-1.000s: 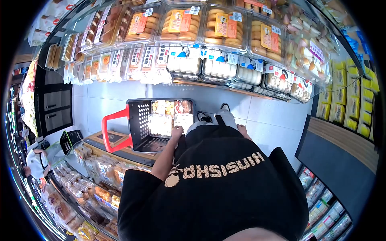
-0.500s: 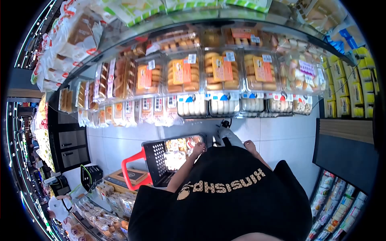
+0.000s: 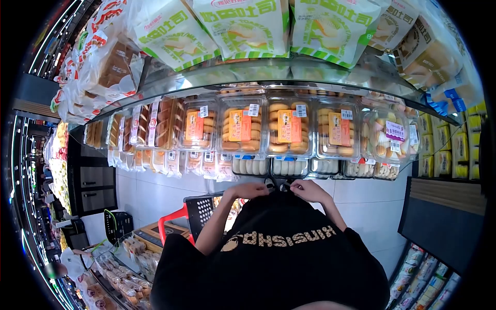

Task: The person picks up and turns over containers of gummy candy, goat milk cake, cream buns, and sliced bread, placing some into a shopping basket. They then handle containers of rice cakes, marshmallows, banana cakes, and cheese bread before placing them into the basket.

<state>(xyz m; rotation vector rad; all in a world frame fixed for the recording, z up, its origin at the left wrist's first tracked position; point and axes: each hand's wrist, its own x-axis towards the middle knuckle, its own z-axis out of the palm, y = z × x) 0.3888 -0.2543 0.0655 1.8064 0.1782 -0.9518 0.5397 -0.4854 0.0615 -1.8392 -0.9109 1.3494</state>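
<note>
Both hands are held in front of the black shirt (image 3: 279, 243), below the shelf front. My left hand (image 3: 251, 189) is closed near the shirt's upper edge, its fingertips at something too small to make out. My right hand (image 3: 305, 190) is closed a short way to the right, also pinching at the shirt's edge; what it holds is hidden. Just beyond the hands are clear trays of pale rolls (image 3: 289, 167), and above those stand clear boxes of round pastries (image 3: 290, 127) with orange labels. Neither hand touches the boxes.
A basket with a red handle (image 3: 173, 219) stands left of the body, partly behind my left arm. Bags of toast (image 3: 243, 28) fill the upper shelf. Further left are a black basket (image 3: 118, 226), packaged bread (image 3: 121, 276) and another person (image 3: 72, 261).
Both hands have moved up and inward, closer together at the shirt's edge. The view has tilted upward, showing more of the toast bags, and the arm and shirt now cover more of the red-handled basket.
</note>
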